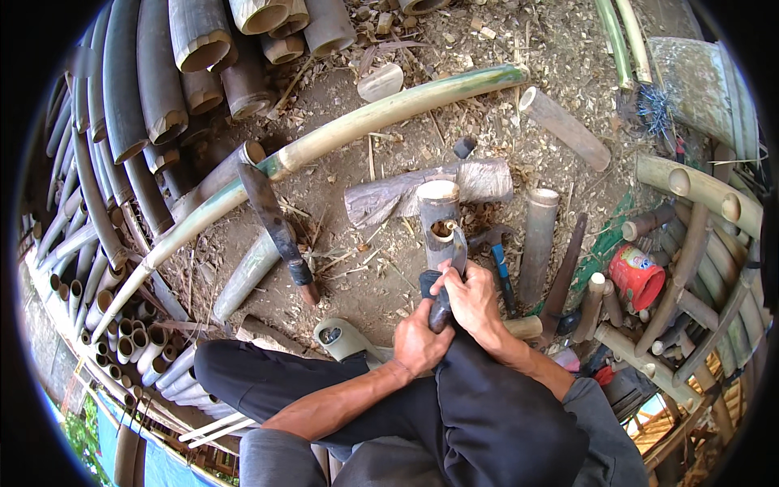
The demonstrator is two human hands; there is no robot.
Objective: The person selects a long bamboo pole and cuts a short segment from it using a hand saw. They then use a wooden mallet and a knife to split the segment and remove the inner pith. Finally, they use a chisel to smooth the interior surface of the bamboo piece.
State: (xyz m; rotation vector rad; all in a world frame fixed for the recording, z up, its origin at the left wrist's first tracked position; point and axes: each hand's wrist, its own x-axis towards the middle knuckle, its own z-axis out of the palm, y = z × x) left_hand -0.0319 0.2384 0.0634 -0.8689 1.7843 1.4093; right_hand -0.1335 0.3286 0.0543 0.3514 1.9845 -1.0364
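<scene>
A short bamboo piece (434,211) with a hole cut in its side leans with its pale cut end on a log (381,199). A knife (459,247) has its blade at the edge of that hole. My left hand (422,339) is closed around the knife's dark handle, close to my knee. My right hand (472,302) is closed higher up, its fingers wrapped at the base of the blade against the bamboo. The bamboo's lower end is partly hidden by my hands.
Right of the log lie a blue-handled hammer (501,272) and a bamboo length (538,243). A machete (272,211) lies left, near a long curved bamboo pole (341,130). A red container (637,276) stands right. Bamboo tubes (146,81) are stacked left; wood chips litter the ground.
</scene>
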